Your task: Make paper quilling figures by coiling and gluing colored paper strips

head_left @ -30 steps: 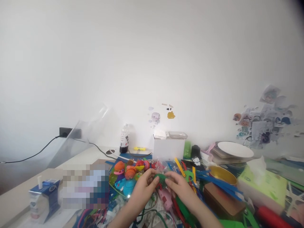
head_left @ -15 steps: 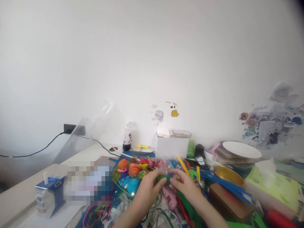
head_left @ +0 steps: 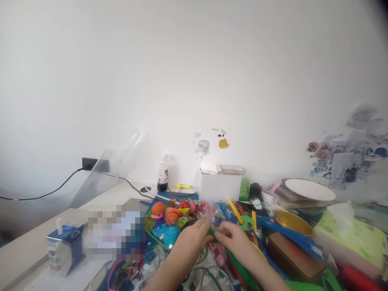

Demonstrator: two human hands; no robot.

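Observation:
My left hand [head_left: 194, 237] and my right hand [head_left: 233, 238] meet over the middle of the cluttered table, fingers closed in pinches. Between their fingertips shows a small green piece [head_left: 211, 232], mostly covered by the left hand; its exact kind I cannot make out. Just below the hands lies a pink tool [head_left: 222, 256], perhaps a glue gun, with thin cords around it. To the left of my left hand, a clear tray [head_left: 148, 226] holds several colourful little knitted-looking hats, among them a blue one [head_left: 171, 234] and an orange one [head_left: 158, 210].
Blue strips [head_left: 291, 232] cross the right side near a gold round tin [head_left: 294, 222], a brown box [head_left: 295, 256] and a tissue pack [head_left: 348, 238]. A milk carton [head_left: 65, 250] stands at left. Behind are a dark-bottomed bottle [head_left: 163, 173] and a white box [head_left: 220, 186].
My left hand has turned so its back covers more of the green piece, and less green shows. My right hand's fingers have drawn closer together in a pinch. The view has shifted slightly.

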